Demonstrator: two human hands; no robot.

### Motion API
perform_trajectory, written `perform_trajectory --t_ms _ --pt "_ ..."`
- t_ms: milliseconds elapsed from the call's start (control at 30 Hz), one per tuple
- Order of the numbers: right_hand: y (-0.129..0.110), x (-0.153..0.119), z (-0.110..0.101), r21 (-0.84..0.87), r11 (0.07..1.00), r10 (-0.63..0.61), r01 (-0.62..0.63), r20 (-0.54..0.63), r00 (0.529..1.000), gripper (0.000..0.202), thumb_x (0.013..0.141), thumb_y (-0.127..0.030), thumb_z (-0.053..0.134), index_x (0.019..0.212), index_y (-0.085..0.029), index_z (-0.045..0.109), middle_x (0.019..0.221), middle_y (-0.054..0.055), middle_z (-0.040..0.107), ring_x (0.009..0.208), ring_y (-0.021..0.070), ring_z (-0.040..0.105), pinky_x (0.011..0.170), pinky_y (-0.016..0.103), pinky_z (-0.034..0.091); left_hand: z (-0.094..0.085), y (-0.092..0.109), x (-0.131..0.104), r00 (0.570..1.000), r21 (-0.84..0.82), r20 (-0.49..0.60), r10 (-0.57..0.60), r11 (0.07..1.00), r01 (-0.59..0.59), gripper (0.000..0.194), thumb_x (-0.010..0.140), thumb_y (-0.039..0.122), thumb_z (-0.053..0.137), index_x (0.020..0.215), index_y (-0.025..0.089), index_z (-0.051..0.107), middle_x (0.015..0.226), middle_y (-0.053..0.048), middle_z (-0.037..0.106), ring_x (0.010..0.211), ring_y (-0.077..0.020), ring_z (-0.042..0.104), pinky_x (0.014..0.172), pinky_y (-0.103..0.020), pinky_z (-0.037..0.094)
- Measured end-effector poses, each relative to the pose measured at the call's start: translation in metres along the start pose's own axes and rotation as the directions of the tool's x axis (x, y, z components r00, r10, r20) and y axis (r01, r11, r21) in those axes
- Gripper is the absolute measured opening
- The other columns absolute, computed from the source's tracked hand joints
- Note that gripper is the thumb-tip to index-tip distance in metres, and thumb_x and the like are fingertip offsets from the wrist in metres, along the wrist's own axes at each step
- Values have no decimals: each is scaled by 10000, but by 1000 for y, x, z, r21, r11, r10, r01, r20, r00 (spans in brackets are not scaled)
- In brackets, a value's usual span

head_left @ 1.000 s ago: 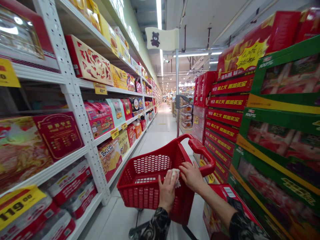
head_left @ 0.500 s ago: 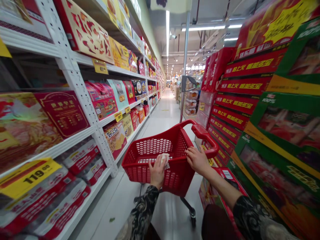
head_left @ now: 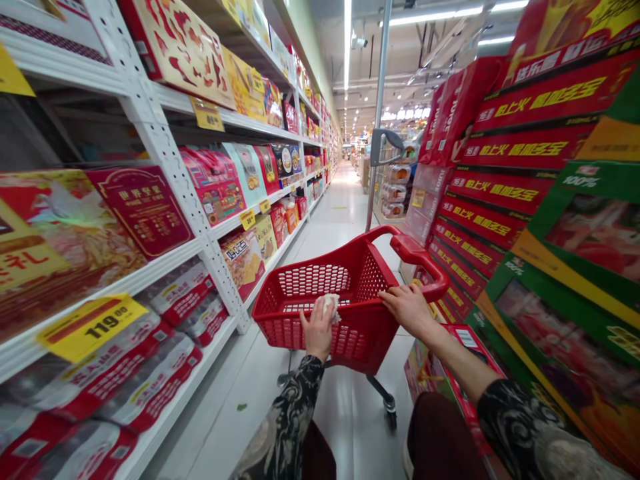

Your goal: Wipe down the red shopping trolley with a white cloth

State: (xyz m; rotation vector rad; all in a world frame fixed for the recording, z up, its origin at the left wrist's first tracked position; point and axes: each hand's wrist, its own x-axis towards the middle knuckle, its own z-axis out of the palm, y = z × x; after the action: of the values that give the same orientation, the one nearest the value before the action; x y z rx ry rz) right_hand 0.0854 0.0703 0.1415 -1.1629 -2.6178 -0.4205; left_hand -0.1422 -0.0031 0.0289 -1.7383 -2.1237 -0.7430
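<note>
The red plastic shopping cart with perforated sides point(head_left: 373, 347) stands on the pale floor, a crumpled white cloth point(head_left: 331, 304) held against its near rim under the left hand's point(head_left: 317, 331) closed fingers. The right hand point(head_left: 407, 309) lays its fingers over the rim beside the thick red handle point(head_left: 423, 263) (how firmly they grip, I cannot tell). White metal shelves point(head_left: 173, 177) line the left, stacked red cartons point(head_left: 500, 190) the right.

The aisle point(head_left: 343, 193) is floored in pale, glossy tiles point(head_left: 260, 387); its left side is lined with white shelving point(head_left: 273, 120) (perforated along the uprights point(head_left: 159, 140)); the ceiling point(head_left: 329, 40) is crossed by strip lights point(head_left: 347, 47); the right is walled by stacked cartons point(head_left: 505, 187).
</note>
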Motion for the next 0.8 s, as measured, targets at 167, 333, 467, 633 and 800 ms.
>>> perform_trajectory --t_ms 167,333,467,633,800 --pt "2 -1 1 -24 1000 13 -13 -10 1000 278 918 -317 382 1084 -281 603 960 60 647 881 201 525 795 353 226 -3 -23 -3 999 20 19 -41 999 41 462 843 123 340 1259 296 445 1372 -40 419 1265 -183 359 1079 -534 58" --pt "5 -6 4 -6 1000 17 -18 -76 997 271 904 -306 411 1076 -260 615 1043 66 637 906 208 538 839 361 239 -18 -90 -10 972 59 -7 -235 970 235 435 850 119 344 1254 232 461 1369 -88 418 1263 -218 355 1064 -557 34" --pt "6 -8 8 33 999 0 5 -143 990 266 887 -298 427 1055 -242 626 1034 67 646 923 212 547 888 386 250 -25 -112 -8 928 58 0 -372 927 371 439 841 118 360 1261 211 450 1369 -117 408 1238 -238 386 1041 -599 68" --pt "-3 -4 11 135 991 46 -9 -273 961 289 859 -232 407 1070 -221 603 1086 71 631 1028 225 522 970 466 197 -18 -71 -2 979 45 38 -202 979 200 471 822 105 357 1258 254 452 1365 -81 424 1269 -199 357 1072 -556 97" --pt "4 -1 5 168 978 175 -127 -314 933 327 828 -168 376 1072 -185 593 1095 86 628 1043 227 526 990 483 183 -11 2 2 996 -86 87 35 996 -28 503 818 90 346 1281 277 410 1384 -70 395 1284 -176 337 1059 -571 114"
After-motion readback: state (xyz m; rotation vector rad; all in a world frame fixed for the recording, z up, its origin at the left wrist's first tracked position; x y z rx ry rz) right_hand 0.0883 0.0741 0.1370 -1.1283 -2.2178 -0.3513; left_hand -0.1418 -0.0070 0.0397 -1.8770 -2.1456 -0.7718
